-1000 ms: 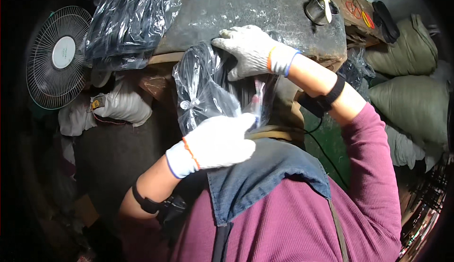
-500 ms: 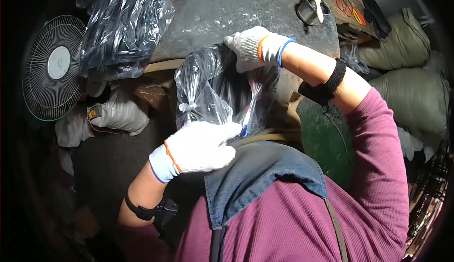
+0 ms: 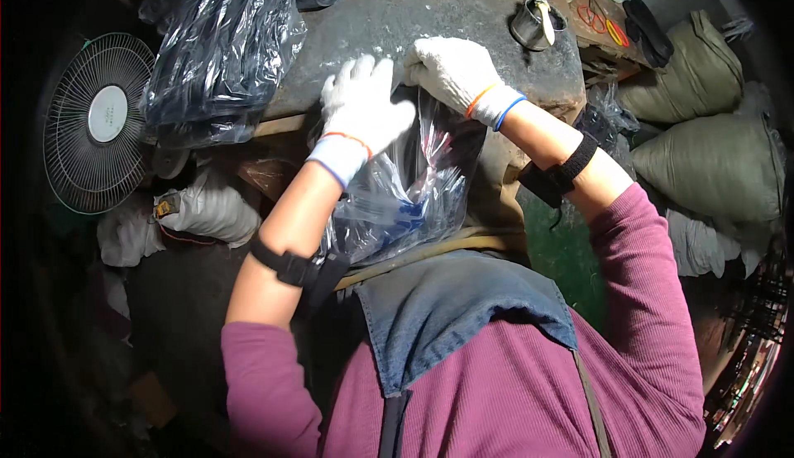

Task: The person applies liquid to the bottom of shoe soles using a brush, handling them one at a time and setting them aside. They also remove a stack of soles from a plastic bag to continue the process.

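Note:
A clear plastic bag with dark contents hangs over the near edge of the worktable, just in front of my body. Its folds catch the light, and red and blue patches show through it. My left hand, in a white knitted glove, lies over the bag's upper left part with fingers stretched and apart. Close beside it, my gloved right hand has its fingers curled in at the bag's top edge and grips the plastic there. The fingertips of the right hand are partly hidden.
Several filled plastic bags are stacked at the table's left. A metal cup with a brush stands at the back right, near scissors. A fan stands at far left; green sacks lie at right.
My left hand has moved up and away from the bag's lower part to its top, its fingers spreading. The right hand stays at the top edge, now turned more inward. The bag hangs flatter.

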`<state>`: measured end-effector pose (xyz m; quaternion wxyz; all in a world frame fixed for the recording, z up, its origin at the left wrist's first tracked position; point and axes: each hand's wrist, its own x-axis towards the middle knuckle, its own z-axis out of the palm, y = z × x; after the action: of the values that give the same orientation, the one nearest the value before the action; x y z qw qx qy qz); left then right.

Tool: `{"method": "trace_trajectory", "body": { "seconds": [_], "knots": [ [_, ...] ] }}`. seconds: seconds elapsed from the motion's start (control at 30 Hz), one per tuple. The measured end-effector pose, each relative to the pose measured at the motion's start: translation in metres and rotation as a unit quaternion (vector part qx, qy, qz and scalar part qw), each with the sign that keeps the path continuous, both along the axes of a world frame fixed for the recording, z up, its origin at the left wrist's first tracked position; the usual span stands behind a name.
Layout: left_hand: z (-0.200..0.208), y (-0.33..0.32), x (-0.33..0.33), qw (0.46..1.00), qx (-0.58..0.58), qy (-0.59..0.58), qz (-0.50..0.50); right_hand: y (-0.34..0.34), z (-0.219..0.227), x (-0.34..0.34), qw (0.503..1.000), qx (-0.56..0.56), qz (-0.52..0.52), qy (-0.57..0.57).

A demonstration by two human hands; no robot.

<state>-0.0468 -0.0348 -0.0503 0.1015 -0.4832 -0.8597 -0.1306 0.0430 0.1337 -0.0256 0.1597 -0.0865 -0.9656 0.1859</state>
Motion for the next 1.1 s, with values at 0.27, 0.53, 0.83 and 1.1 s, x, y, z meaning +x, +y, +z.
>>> {"method": "trace_trajectory", "body": {
  "seconds": [0.27,0.53,0.83,1.1],
  "knots": [
    [0.0,0.049,-0.026,0.995,-0.055,-0.06,0.064,0.002,-0.008,-0.019,0.983,0.129,-0.103,-0.082],
    [-0.07,-0.05,-0.079,0.915,0.146,-0.362,0.099,0.03,-0.038,0.025,0.987,0.011,-0.107,-0.116],
    [-0.013,-0.086,-0.078,0.667,0.434,-0.604,0.022,0.017,-0.017,0.097,0.915,-0.333,-0.12,0.191],
    [0.146,-0.093,-0.077,0.756,0.578,-0.281,-0.122,-0.012,0.046,0.108,0.961,-0.008,-0.052,0.273]
  ]
}}
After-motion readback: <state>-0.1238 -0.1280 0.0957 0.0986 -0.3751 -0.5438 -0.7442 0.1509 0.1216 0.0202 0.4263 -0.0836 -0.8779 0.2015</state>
